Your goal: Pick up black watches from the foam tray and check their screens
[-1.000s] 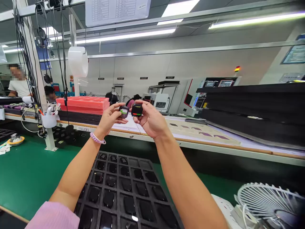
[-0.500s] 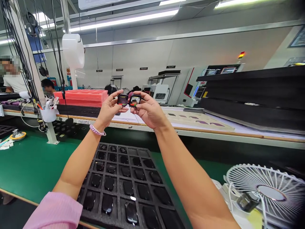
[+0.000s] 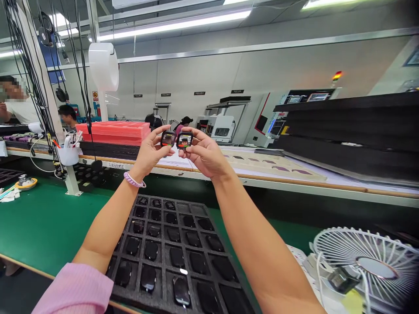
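My left hand (image 3: 149, 152) holds a small black square part (image 3: 168, 138) up at arm's length, its glossy face turned toward me. My right hand (image 3: 203, 155) holds a second matching black part (image 3: 184, 140) right beside it, the two nearly touching. Both faces show coloured reflections. Below my arms a black foam tray (image 3: 199, 218) lies on the green bench mat (image 3: 42, 222); several of its pockets hold dark glossy parts. A pink sleeve covers my left upper arm, and a pink band circles the wrist.
A white desk fan (image 3: 366, 266) stands at the right front. Behind runs a raised shelf (image 3: 294, 185) with stacked pink trays (image 3: 114, 133), black foam stacks (image 3: 347, 135) and a white cup (image 3: 68, 155). Cables hang at left. Other people sit beyond the shelf.
Both hands have tilted the two parts so their faces point more toward me and drawn them closer together; the view dipped slightly, showing more of the fan and tray.
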A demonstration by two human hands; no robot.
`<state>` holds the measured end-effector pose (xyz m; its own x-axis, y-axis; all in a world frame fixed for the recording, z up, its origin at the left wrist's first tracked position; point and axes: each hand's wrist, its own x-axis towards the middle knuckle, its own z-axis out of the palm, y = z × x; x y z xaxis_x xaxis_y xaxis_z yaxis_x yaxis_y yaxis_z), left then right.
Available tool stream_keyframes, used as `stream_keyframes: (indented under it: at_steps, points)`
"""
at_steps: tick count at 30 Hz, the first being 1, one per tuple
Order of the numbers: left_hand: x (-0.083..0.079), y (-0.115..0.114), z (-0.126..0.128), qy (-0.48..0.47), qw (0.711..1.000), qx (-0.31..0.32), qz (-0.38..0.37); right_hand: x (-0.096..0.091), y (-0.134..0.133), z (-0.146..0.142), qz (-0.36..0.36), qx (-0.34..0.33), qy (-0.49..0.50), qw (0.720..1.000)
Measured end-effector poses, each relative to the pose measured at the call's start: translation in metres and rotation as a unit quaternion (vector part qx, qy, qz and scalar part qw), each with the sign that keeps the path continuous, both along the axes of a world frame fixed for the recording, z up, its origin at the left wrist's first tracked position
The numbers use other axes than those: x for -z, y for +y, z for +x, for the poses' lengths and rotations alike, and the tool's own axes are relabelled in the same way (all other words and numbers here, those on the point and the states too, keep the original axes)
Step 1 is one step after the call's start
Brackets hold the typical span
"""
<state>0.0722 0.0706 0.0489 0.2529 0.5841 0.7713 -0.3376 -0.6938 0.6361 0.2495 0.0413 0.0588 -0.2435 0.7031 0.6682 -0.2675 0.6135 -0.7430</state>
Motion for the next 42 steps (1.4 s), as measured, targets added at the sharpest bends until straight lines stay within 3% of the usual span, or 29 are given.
stream_keyframes:
  at_steps: [20,34,42]
  points:
    - [0.014,-0.003,-0.011,-0.018,0.999,-0.028,-0.036,0.015,0.005,-0.016,-0.015,-0.014,0.002,1.000]
    - [0.063,-0.017,-0.013,-0.007,0.992,-0.013,-0.124,0.076,0.000,-0.023,-0.092,-0.010,0.064,0.994]
    - [0.071,-0.011,-0.010,-0.012,0.990,-0.049,-0.130,0.088,0.010,-0.028,-0.114,-0.019,0.091,0.989]
